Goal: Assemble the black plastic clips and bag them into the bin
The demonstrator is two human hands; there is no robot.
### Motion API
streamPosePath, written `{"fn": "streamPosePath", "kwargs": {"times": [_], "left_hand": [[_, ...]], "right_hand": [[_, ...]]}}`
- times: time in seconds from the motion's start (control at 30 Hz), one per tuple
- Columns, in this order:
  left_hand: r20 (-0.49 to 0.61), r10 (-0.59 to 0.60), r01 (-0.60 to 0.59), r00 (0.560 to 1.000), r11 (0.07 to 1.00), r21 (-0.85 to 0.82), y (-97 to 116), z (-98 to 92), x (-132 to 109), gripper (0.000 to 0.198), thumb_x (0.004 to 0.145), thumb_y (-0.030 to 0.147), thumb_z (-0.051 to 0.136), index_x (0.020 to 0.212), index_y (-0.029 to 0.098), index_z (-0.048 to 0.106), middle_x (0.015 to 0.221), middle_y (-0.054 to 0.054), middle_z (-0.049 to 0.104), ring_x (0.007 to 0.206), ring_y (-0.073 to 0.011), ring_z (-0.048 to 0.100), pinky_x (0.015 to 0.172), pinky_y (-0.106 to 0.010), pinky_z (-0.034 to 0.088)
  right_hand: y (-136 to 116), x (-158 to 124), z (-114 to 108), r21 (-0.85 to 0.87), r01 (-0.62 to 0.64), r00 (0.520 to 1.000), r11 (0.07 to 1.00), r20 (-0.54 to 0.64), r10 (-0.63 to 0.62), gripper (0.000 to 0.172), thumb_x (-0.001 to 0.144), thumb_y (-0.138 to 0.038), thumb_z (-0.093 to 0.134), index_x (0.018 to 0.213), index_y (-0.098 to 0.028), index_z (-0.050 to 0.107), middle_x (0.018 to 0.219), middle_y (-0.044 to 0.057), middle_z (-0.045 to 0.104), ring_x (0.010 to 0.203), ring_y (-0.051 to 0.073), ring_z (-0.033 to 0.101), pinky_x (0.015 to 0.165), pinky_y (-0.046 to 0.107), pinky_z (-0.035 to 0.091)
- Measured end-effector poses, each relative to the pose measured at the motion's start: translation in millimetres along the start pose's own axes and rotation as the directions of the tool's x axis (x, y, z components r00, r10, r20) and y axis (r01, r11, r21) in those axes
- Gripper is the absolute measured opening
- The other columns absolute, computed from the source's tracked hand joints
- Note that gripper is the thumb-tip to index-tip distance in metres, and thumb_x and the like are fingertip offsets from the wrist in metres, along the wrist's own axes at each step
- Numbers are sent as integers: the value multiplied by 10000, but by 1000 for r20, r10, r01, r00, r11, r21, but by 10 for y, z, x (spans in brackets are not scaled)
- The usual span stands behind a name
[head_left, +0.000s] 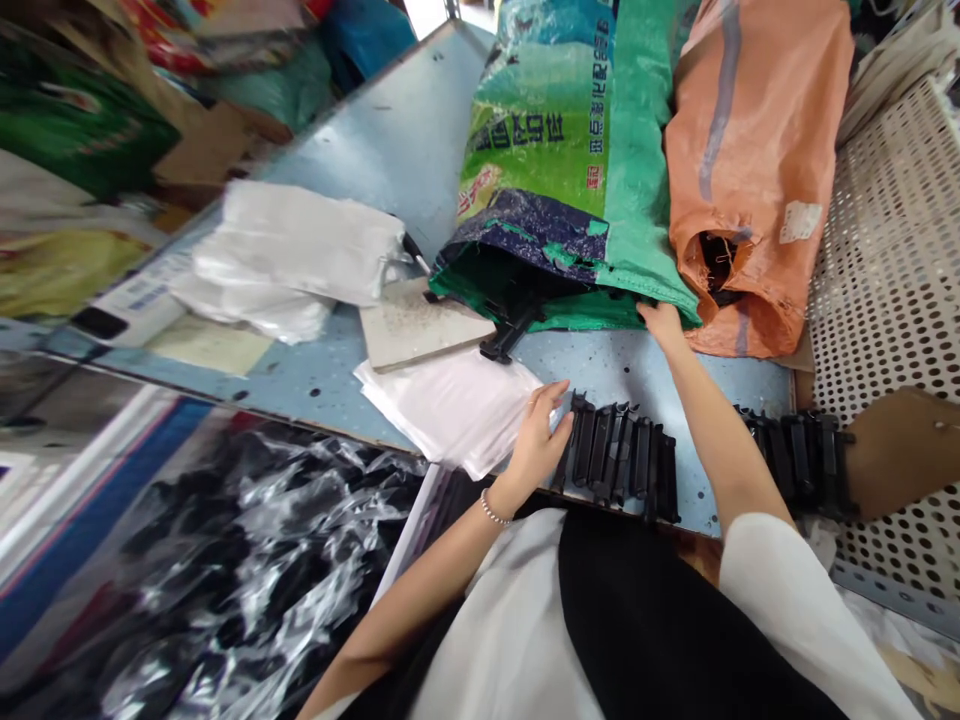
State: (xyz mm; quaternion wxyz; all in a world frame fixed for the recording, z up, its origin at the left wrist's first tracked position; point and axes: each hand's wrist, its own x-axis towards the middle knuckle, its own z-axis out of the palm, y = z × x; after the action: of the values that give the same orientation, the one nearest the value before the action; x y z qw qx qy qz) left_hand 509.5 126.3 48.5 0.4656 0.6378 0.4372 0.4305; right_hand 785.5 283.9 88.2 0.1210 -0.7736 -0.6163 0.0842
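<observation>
My right hand [663, 322] grips the lower rim of a green woven sack [637, 200] lying on the table, its mouth facing me. Inside that dark mouth are black plastic parts, and one black plastic part [510, 335] sticks out at the left. My left hand [538, 440] has its fingers apart at the left end of a row of black plastic parts [615, 455]; whether it touches them I cannot tell. Just left of this hand lies a stack of thin white plastic bags [457, 405], with a grey-beige block [420, 325] resting on its far side.
An orange woven sack [757, 180] lies at the right against a perforated metal panel [885, 250]. More black parts [802, 460] sit by my right forearm. White packets [300, 240] are piled at left. Below the table's left edge are black items in clear plastic [262, 560].
</observation>
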Motion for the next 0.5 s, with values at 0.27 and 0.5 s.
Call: {"fn": "streamPosePath", "kwargs": {"times": [0.27,0.5], "left_hand": [[264,-215,337,940,698,-632,212,253,237,639,867,535,701,1397,233,512,1349,-131,621,1176,-246,662,1024,-437,545],[229,-253,341,940,738,-583,614,153,115,665,912,707,562,1366,228,481,929,-42,671,759,-179,677,646,-300,585]], "right_hand": [[61,-1936,-156,856,-515,849,39,516,-111,393,834,-544,687,1045,-213,675,788,32,665,678,165,611,521,266,507],[-289,-2271,-493,641,113,866,759,311,-391,386,990,-538,567,1179,-211,650,1103,97,677,1024,242,638,910,411,522]]}}
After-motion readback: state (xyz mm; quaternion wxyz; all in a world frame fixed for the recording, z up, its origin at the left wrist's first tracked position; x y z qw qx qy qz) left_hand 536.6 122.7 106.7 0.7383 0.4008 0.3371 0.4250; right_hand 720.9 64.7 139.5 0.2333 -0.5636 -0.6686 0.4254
